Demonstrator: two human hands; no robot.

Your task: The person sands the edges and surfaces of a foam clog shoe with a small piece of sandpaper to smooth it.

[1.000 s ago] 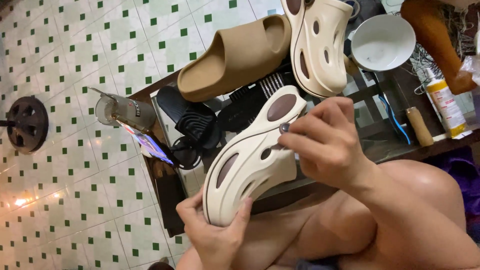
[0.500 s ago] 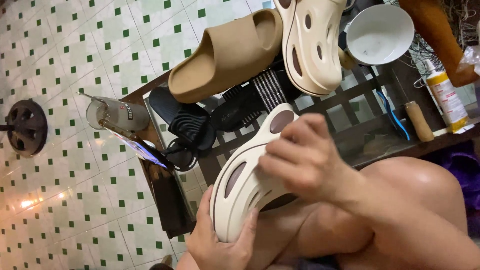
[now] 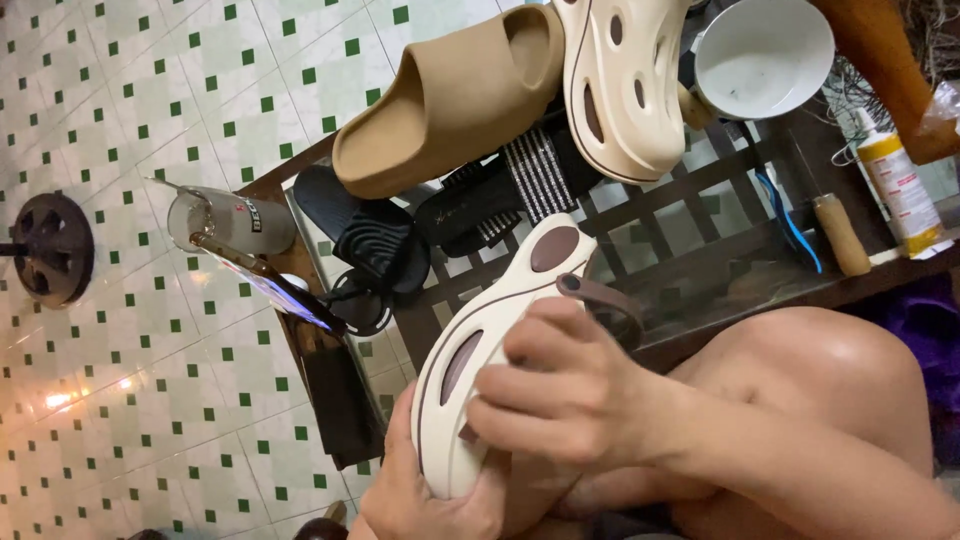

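Fingers (image 3: 530, 385) of the right hand (image 3: 570, 400) curl shut over the side of a cream foam clog (image 3: 480, 350) with brown-lined holes, while the left hand (image 3: 430, 495) grips its lower end from beneath, above the person's lap. Behind it, on the dark slatted surface (image 3: 700, 250), lie a tan slide sandal (image 3: 450, 100), a matching clog (image 3: 625, 85), black sandals (image 3: 370, 235) and a white bowl (image 3: 765, 55).

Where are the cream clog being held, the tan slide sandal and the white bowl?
cream clog (image 3: 470, 370), head view, on its side wall by an oval hole.
tan slide sandal (image 3: 460, 100), head view, on its strap.
white bowl (image 3: 765, 50), head view, on its inside.
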